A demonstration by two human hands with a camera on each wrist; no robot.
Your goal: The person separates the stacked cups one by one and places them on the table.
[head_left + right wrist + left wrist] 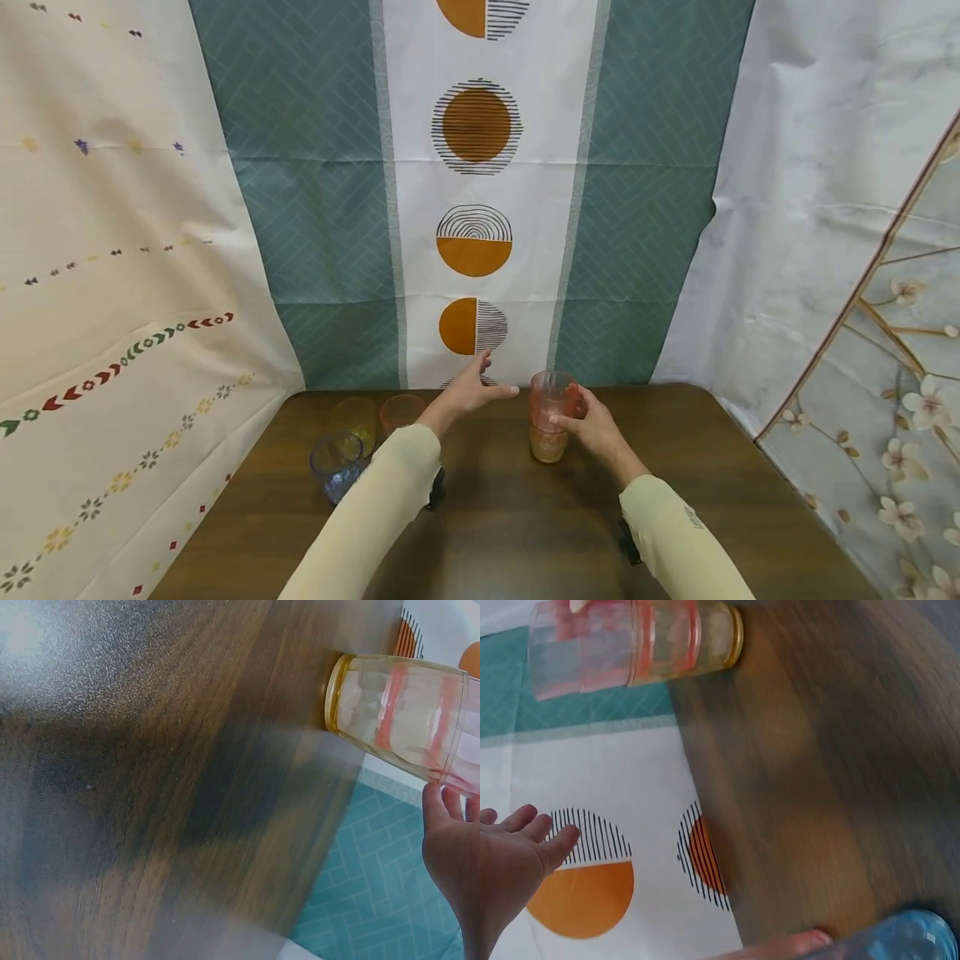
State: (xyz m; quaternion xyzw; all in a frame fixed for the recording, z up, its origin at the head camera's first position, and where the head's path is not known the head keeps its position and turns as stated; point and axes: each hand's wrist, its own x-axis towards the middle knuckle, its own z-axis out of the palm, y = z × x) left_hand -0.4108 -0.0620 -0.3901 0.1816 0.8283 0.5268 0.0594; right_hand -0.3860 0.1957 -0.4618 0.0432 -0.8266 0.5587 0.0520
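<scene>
A stack of nested tumblers (550, 417) stands upright on the table, a yellow glass (360, 705) at the bottom and a pink glass (604, 645) set into it. My right hand (597, 429) grips the upper part of the stack from the right, thumb in front. In the right wrist view its fingertips (433, 796) lie right at the yellow glass's rim. My left hand (467, 392) hovers left of the stack, fingers spread, holding nothing; the left wrist view has this hand (514, 859) before the patterned cloth.
At the table's left are a blue glass (337, 471), a yellow glass (360, 421) and a red-pink glass (397, 410), partly behind my left forearm. A patterned cloth (315, 250) hangs along the back edge of the wooden table (517, 533). More cloths hang on both sides.
</scene>
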